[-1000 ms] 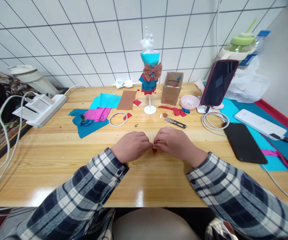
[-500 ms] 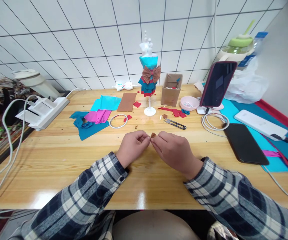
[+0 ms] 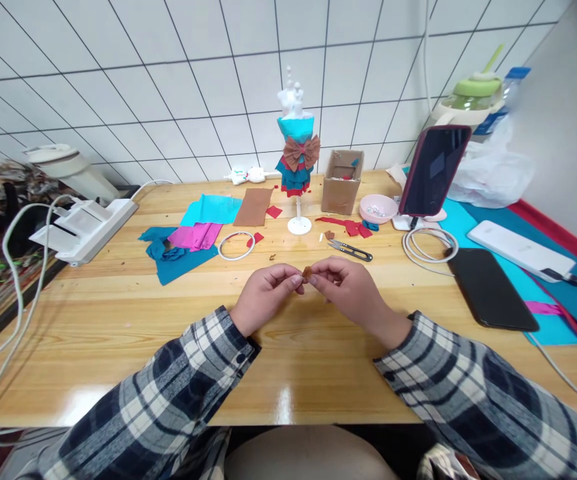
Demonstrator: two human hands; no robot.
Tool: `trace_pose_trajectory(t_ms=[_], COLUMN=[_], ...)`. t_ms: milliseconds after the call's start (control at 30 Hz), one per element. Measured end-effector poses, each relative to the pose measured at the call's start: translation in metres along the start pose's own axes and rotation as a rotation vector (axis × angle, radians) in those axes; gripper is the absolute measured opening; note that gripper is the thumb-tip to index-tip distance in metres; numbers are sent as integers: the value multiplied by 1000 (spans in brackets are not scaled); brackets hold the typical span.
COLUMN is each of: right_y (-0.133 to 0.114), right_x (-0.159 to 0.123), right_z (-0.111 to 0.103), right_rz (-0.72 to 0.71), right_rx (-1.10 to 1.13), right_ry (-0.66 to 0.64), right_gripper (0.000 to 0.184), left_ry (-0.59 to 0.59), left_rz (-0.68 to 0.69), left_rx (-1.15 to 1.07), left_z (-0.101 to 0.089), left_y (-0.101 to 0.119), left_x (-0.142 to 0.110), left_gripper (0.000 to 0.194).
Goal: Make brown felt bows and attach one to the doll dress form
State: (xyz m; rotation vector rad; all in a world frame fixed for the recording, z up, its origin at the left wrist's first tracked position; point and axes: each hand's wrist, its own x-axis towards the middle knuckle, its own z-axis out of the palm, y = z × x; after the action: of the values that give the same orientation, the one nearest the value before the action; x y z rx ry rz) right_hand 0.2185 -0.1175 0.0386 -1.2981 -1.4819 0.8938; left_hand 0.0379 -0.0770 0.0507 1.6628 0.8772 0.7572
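A small piece of brown crepe paper (image 3: 307, 273) is pinched between my two hands above the table's middle. My left hand (image 3: 267, 293) grips its lower left side with thumb and forefinger. On the other side, the thumb and fingers of my right hand (image 3: 351, 290) close on it; part of the piece is hidden by the fingertips. Behind the hands stands a white mini dress form (image 3: 292, 103) wearing a blue and red paper dress with a brown bow (image 3: 301, 153). Black thread snips (image 3: 351, 250) lie just beyond my right hand.
Coloured paper sheets (image 3: 213, 210) and a white ring (image 3: 237, 246) lie left of the stand. A cardboard box (image 3: 341, 193), a pink bowl (image 3: 378, 209) and red scraps (image 3: 352, 229) are right of it. Further right are a propped phone (image 3: 435, 170), a dark phone (image 3: 492, 288) and cables.
My right hand has turned so that its thumb shows on the near side of the brown piece. Both hands stay together at the same spot. The view has tilted slightly.
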Motion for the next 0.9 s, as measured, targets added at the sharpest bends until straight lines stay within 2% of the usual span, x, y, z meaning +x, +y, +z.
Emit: trace_pose_trajectory(t_ms=[67,100,167,233,300,400,467,533,600,700,833,900], right_y=[6,9,12,13,11,6,5,5,7,8,4,2], right_x=[4,6,7,6,3,-1,0,3,7,9,10,9], right_z=[-4,-6,-9,-12,-13,-15,-17,-18,-18,-18,-19,-19], right_rz=[104,110,8,-200,-380,-451,-391,-306,-233,-190,-64,29], right_rx=[139,154,69,-86,-220,-359,-380,-332,-271,-245,-235,-228], right_ry=[-188,-269,-367,-375,-346,-273,-299,-393,-449,-370,-207,-230], right_gripper=[22,20,12,7,9,21,19,9,8,10,22,30], left_ry=[-85,-145,-278,-394,-476,-542,-549,-536,-532,-505,-331,-250], left_rz=[49,69,84,45,-16,-50,-26,23,87,197,385,440], left_rx=[132,194,275,282,237,195,237,345,481,609,730,799], left_z=[-7,-10,-17,-21,-24,-24,-22,-20,-18,-14,-11,-11], left_y=[2,2,3,3,2,0,-1,-2,-2,-1,5,7], left_x=[0,0,0,1,1,2,1,1,0,-2,-3,-3], left_gripper=[23,23,21,21,21,20,21,20,18,17,20,21])
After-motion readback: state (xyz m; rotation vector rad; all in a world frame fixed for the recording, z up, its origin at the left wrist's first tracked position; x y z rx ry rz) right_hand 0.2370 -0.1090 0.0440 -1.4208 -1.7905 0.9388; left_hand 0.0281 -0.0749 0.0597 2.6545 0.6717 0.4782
